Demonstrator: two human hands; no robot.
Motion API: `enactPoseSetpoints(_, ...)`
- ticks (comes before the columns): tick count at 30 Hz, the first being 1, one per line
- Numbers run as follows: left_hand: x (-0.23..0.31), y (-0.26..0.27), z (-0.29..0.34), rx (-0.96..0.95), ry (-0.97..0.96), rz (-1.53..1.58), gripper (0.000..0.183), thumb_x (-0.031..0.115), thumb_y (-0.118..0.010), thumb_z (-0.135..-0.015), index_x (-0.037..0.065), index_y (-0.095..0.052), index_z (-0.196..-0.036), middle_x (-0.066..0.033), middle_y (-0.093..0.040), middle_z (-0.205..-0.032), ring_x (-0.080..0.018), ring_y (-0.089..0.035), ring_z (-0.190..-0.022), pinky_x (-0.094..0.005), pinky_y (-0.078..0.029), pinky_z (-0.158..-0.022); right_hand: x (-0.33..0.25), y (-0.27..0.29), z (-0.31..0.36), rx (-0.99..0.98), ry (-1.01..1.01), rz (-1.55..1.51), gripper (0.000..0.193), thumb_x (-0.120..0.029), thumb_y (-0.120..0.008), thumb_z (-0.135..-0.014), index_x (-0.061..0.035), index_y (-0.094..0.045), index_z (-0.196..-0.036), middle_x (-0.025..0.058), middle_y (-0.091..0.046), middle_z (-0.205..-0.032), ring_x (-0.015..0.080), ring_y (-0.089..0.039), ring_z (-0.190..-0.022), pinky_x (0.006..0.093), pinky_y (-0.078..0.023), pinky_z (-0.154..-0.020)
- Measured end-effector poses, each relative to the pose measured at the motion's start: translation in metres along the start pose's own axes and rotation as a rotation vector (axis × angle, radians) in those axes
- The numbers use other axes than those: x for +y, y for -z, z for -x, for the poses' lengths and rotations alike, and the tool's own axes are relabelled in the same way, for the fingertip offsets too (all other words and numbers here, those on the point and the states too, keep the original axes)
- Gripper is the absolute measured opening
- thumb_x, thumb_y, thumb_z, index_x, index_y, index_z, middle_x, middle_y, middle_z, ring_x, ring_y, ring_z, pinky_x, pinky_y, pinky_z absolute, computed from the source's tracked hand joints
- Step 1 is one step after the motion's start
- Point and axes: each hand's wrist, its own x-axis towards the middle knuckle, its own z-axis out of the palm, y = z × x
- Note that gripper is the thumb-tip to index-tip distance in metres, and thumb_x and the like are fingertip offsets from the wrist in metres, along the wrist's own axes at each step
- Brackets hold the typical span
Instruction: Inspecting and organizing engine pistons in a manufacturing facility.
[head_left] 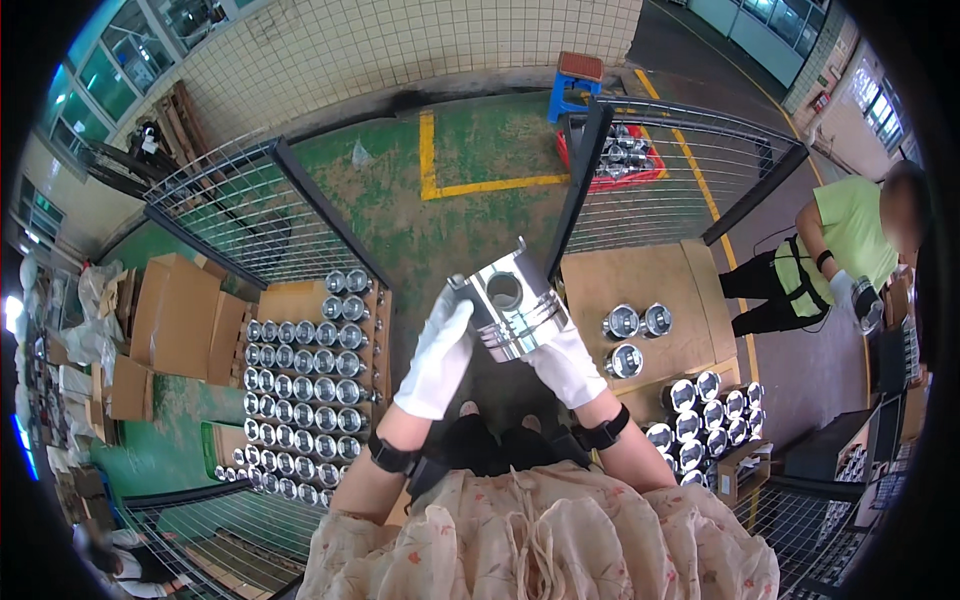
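Observation:
Between my two white-gloved hands I hold a shiny metal piston (512, 305), tilted, with its round pin hole facing up toward me and its ring grooves at the lower right. My left hand (440, 350) grips the piston's left side, fingers closed against it. At the grooved end, my right hand (570, 365) supports it from below; part of those fingers is hidden behind the metal. Below and to the left stand rows of pistons (303, 387) on cardboard. To the right, a few pistons (622, 320) stand on a cardboard-covered surface.
Dark wire-mesh panels (680, 180) rise beyond both piston stacks. More pistons (700, 420) are packed at the right front. A red crate (625, 165) of metal parts and a blue stool (577, 85) stand farther off. On the right, a co-worker (850, 240) holds a piston.

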Motion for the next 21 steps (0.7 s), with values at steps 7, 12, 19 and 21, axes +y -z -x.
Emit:
enactPoseSetpoints(7, -0.015, 0.021, -0.003, 0.033, 0.229, 0.244, 0.040, 0.021, -0.041, -0.098, 0.005, -0.041, -0.134, -0.0133, -0.049, -0.133, -0.0263, -0.049, -0.123, -0.0419, -0.040, -0.105, -0.006, -0.034, 0.009, 0.097, 0.550, 1.250, 0.075, 0.008, -0.064, -0.078, -0.0077, -0.035, -0.145, 0.0089, -0.058, -0.127, 0.0156, -0.056, -0.113, 0.0299, -0.045, -0.096)
enactPoseSetpoints(12, -0.021, 0.023, -0.006, -0.048, 0.209, 0.548, 0.047, 0.036, -0.024, -0.102, 0.006, -0.044, -0.133, -0.0144, -0.051, -0.132, -0.0279, -0.050, -0.123, -0.0474, -0.040, -0.106, 0.002, -0.048, 0.020, 0.066, 0.573, 1.397, 0.078, 0.008, -0.065, -0.074, -0.0058, -0.033, -0.144, 0.0132, -0.051, -0.135, 0.0224, -0.051, -0.123, 0.0337, -0.041, -0.102)
enactPoseSetpoints(19, -0.017, -0.004, 0.010, 0.073, -0.156, -0.089, 0.049, 0.022, -0.060, -0.090, 0.003, -0.045, -0.133, -0.0127, -0.055, -0.127, -0.0251, -0.055, -0.117, -0.0396, -0.045, -0.102, 0.031, -0.023, 0.020, 0.059, 0.298, 0.528, 0.077, -0.010, -0.062, -0.090, -0.0158, -0.015, -0.150, 0.0148, -0.033, -0.147, 0.0269, -0.038, -0.133, 0.0401, -0.035, -0.108)
enactPoseSetpoints(21, 0.001, -0.019, 0.021, -0.031, -0.154, -0.750, 0.086, 0.012, -0.076, -0.075, 0.001, -0.026, -0.143, -0.0138, -0.045, -0.138, -0.0248, -0.050, -0.124, -0.0376, -0.043, -0.103, 0.008, -0.027, 0.007, 0.000, 0.034, -0.196, 0.061, -0.040, -0.047, -0.097, -0.0133, -0.027, -0.147, 0.0106, -0.044, -0.141, 0.0256, -0.046, -0.126, 0.0417, -0.037, -0.106)
